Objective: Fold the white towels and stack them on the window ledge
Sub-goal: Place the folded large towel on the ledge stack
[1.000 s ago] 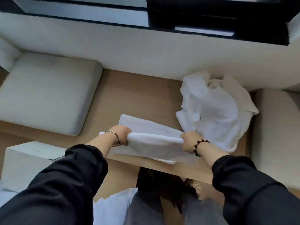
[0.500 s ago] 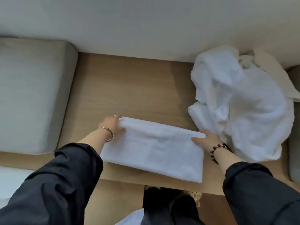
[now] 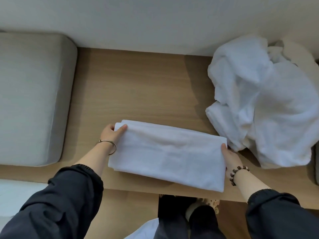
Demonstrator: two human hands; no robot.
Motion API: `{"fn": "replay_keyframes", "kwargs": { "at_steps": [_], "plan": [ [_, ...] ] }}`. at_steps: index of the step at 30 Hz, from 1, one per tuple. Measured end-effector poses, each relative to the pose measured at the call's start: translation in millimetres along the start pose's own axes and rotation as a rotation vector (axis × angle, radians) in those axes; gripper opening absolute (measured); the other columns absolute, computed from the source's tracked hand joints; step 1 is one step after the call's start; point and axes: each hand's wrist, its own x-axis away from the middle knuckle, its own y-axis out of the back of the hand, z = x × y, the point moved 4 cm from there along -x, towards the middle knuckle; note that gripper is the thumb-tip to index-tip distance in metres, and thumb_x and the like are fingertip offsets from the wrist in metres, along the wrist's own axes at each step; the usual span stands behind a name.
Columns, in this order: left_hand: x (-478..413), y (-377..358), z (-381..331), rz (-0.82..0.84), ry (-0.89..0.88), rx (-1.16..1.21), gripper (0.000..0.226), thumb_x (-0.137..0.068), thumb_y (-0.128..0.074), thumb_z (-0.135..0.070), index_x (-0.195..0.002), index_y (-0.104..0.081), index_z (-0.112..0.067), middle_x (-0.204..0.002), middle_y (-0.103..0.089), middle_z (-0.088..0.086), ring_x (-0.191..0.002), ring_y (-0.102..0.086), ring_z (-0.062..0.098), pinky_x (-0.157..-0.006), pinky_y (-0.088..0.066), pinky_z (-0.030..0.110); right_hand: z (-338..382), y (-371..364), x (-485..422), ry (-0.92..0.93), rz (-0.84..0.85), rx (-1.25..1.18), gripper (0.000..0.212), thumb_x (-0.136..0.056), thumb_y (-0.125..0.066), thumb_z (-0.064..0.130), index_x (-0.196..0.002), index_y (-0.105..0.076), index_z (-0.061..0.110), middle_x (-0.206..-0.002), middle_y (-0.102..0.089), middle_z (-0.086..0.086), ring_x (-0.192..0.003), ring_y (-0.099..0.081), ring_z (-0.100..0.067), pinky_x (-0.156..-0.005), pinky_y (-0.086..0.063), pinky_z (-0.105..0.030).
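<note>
A folded white towel (image 3: 165, 152) lies flat on the wooden window ledge (image 3: 138, 87), near its front edge. My left hand (image 3: 111, 133) holds the towel's left end, thumb on top and fingers hidden beneath. At the right end, my right hand (image 3: 230, 158) grips the towel the same way, thumb on the top layer. A crumpled pile of white towels (image 3: 262, 100) sits on the ledge just right of the folded one, close to my right hand.
A grey cushion (image 3: 31, 97) fills the ledge's left part, and another cushion edge (image 3: 315, 168) shows at far right. The white wall (image 3: 155, 23) runs behind the ledge. My legs and feet (image 3: 198, 213) stand below the front edge.
The raised fold was carried over and laid down, so the towel now lies flat and folded. Both hands slid to its two ends. The view has tipped down toward the ledge.
</note>
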Motion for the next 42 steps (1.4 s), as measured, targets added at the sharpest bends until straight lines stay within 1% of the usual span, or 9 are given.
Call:
{"fn": "replay_keyframes", "kwargs": {
  "at_steps": [7,10,17,21,25,28,30,38,42],
  "plan": [
    [5,1,-8,0.029,0.143,-0.234,0.064,-0.088,-0.042,-0.066,-0.103,-0.055,-0.005,-0.106,-0.055,0.011,-0.097,-0.052,0.030,-0.078,-0.036,0.033,4,-1,-14,0.042,-0.118,0.173,0.045,-0.103,-0.028,0.033,-0.106,-0.057,-0.001,-0.106,-0.055,-0.022,-0.089,-0.046,-0.026,-0.075,-0.031,-0.030],
    [2,2,-10,0.048,0.236,-0.206,0.076,-0.083,-0.048,-0.069,-0.121,-0.053,-0.003,-0.116,-0.055,0.011,-0.103,-0.053,0.031,-0.081,-0.036,0.033,2,-3,-15,0.039,-0.163,0.184,0.041,-0.104,-0.027,0.027,-0.086,-0.052,-0.001,-0.098,-0.051,-0.023,-0.085,-0.043,-0.025,-0.071,-0.028,-0.029],
    [8,-6,-8,0.107,0.108,0.179,0.017,-0.089,-0.065,-0.028,-0.093,-0.064,-0.012,-0.087,-0.065,0.004,-0.073,-0.059,0.018,-0.068,-0.044,0.026,-5,3,-11,-0.017,-0.155,0.144,0.033,-0.100,-0.035,0.028,-0.087,-0.056,0.007,-0.102,-0.059,-0.019,-0.090,-0.053,-0.030,-0.080,-0.040,-0.032],
    [9,-9,-4,0.011,0.048,0.254,0.002,-0.088,-0.064,-0.012,-0.087,-0.063,-0.011,-0.074,-0.059,-0.002,-0.077,-0.055,0.021,-0.059,-0.043,0.020,-5,3,-12,-0.071,-0.151,0.034,0.035,-0.099,-0.044,0.023,-0.120,-0.058,-0.002,-0.123,-0.058,-0.025,-0.115,-0.053,-0.039,-0.097,-0.041,-0.040],
    [2,-13,-1,0.098,0.204,0.119,0.050,-0.082,-0.060,-0.059,-0.103,-0.058,-0.014,-0.094,-0.058,0.000,-0.095,-0.054,0.025,-0.084,-0.043,0.033,-1,1,-7,-0.093,-0.088,-0.201,0.035,-0.088,-0.063,0.038,-0.114,-0.059,0.015,-0.107,-0.066,-0.009,-0.106,-0.061,-0.032,-0.097,-0.046,-0.043],
    [-5,-14,1,0.117,0.339,0.124,0.100,-0.047,-0.056,-0.086,-0.117,-0.058,-0.015,-0.114,-0.058,0.003,-0.108,-0.056,0.030,-0.102,-0.039,0.043,13,-1,-5,-0.017,-0.069,-0.123,0.083,-0.073,-0.056,0.074,-0.137,-0.045,0.021,-0.129,-0.056,-0.006,-0.115,-0.055,-0.029,-0.104,-0.040,-0.043],
    [-20,-19,11,0.101,0.396,0.140,0.113,-0.031,-0.058,-0.086,-0.121,-0.058,-0.018,-0.121,-0.059,0.003,-0.109,-0.057,0.031,-0.102,-0.041,0.044,21,-3,-10,0.004,-0.118,-0.069,0.080,-0.086,-0.045,0.067,-0.146,-0.031,0.015,-0.143,-0.043,-0.010,-0.125,-0.045,-0.031,-0.109,-0.033,-0.038],
    [-12,-26,-14,0.050,0.199,0.237,0.030,-0.076,-0.078,-0.033,-0.086,-0.062,-0.009,-0.089,-0.064,0.007,-0.086,-0.060,0.026,-0.081,-0.047,0.032,22,-8,-19,0.072,-0.235,0.013,0.056,-0.100,-0.041,0.038,-0.146,-0.032,0.008,-0.150,-0.034,-0.014,-0.134,-0.035,-0.032,-0.108,-0.027,-0.034],
    [-7,-28,-16,-0.052,0.105,0.222,0.032,-0.083,-0.070,-0.035,-0.065,-0.054,-0.014,-0.068,-0.053,0.002,-0.067,-0.048,0.022,-0.057,-0.038,0.026,18,-12,-10,0.078,-0.363,0.006,0.051,-0.101,-0.040,0.035,-0.139,-0.040,0.001,-0.143,-0.042,-0.018,-0.128,-0.041,-0.033,-0.103,-0.031,-0.033]
  ]
}}
